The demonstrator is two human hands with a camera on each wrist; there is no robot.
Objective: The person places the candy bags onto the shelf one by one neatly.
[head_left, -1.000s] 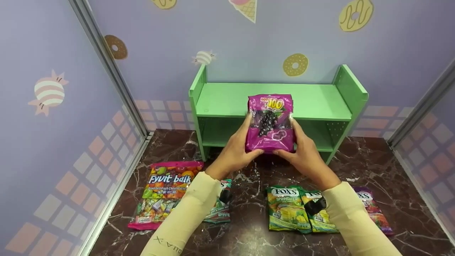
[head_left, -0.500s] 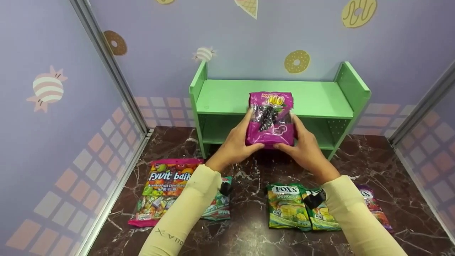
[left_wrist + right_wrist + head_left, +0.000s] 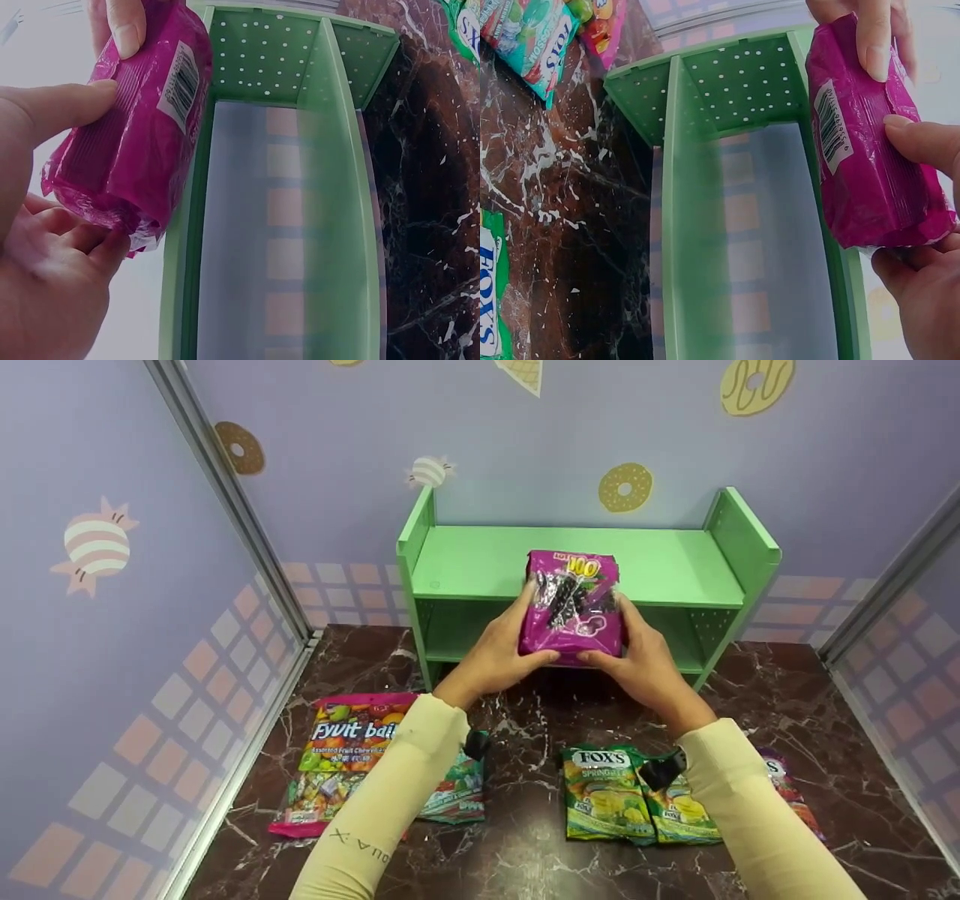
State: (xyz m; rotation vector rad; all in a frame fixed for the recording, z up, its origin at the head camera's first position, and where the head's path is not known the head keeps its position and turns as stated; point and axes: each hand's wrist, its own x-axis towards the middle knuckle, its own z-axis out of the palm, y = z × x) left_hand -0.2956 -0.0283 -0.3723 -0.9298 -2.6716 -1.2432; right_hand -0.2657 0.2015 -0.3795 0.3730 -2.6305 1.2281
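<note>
Both hands hold a purple candy bag (image 3: 571, 607) marked 100, with dark grapes printed round its clear window. The left hand (image 3: 499, 649) grips its left side and the right hand (image 3: 643, 656) its right side, thumbs along the bottom edge. In the head view the bag appears in front of the upper board of a green shelf (image 3: 480, 559); its underside with a barcode shows to both wrist cameras. In the left wrist view the bag (image 3: 146, 127) is beside the shelf frame; whether it touches the shelf I cannot tell.
On the dark marble surface (image 3: 517, 855) lie a Fyvit baik candy bag (image 3: 345, 750), a teal candy bag (image 3: 461, 787) partly under the left sleeve, two green-yellow Fox's bags (image 3: 607, 799) and a purple Fox's bag (image 3: 787, 791) partly hidden by the right sleeve. Purple walls stand around.
The purple bag has tipped back, its top leaning away, and now looks shorter. Both hands keep their hold and have shifted slightly; the view has tilted a little.
</note>
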